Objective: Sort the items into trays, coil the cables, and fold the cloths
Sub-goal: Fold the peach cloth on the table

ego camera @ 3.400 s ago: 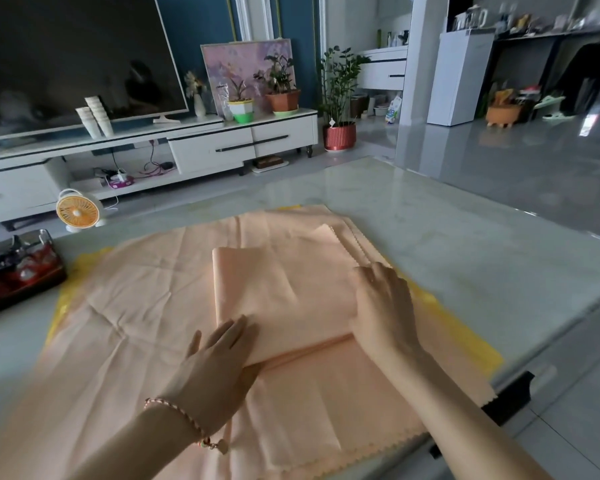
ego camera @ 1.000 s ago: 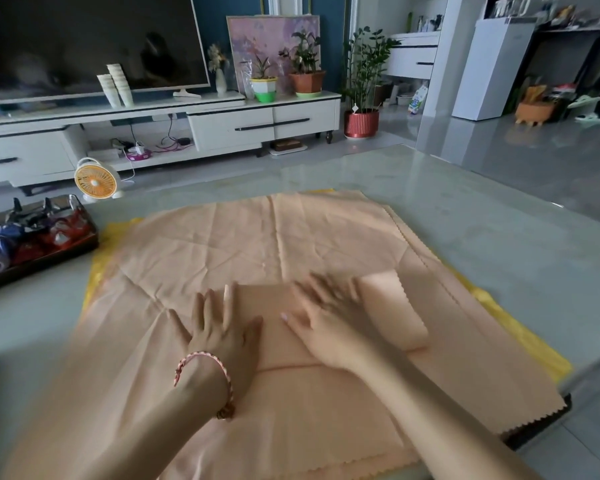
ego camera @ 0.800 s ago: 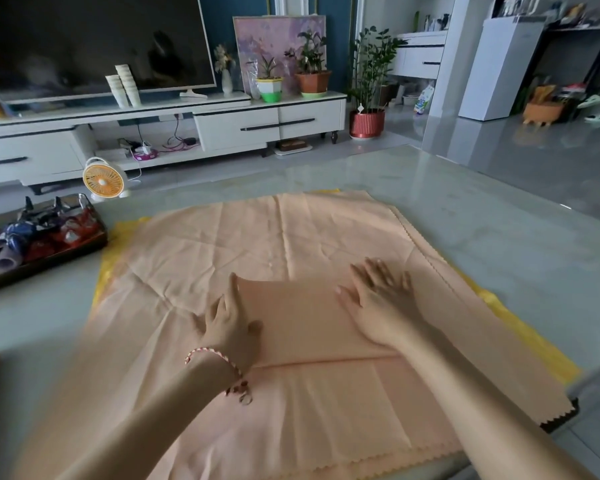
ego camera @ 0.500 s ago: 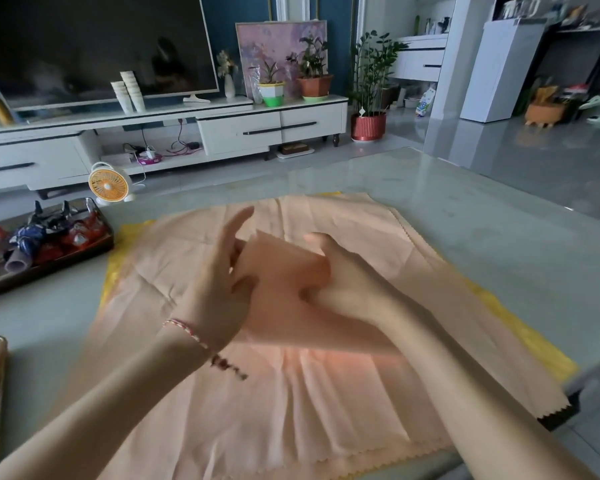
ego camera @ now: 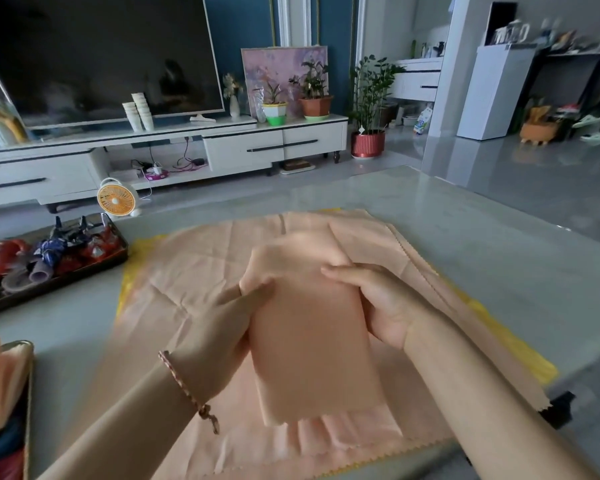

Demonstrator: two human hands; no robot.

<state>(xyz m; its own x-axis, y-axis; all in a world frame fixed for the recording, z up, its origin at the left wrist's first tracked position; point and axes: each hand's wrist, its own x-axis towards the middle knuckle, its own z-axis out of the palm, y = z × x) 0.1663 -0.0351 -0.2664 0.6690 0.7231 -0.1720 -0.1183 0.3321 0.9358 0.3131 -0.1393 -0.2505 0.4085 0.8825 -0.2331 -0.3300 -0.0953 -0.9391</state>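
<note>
Two grips | left hand and right hand clasp folded cloth between them | above spread cloths

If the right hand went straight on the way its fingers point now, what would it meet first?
The folded peach cloth that it grips: the right hand points leftward across it. Beyond the cloth, probably the left hand gripping the opposite edge, though depth is unclear.

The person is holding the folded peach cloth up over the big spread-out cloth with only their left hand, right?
Not quite. Both hands hold it: the head view shows the left hand gripping the left edge of the folded peach cloth and the right hand gripping its right edge, over the big spread-out cloth.
</note>
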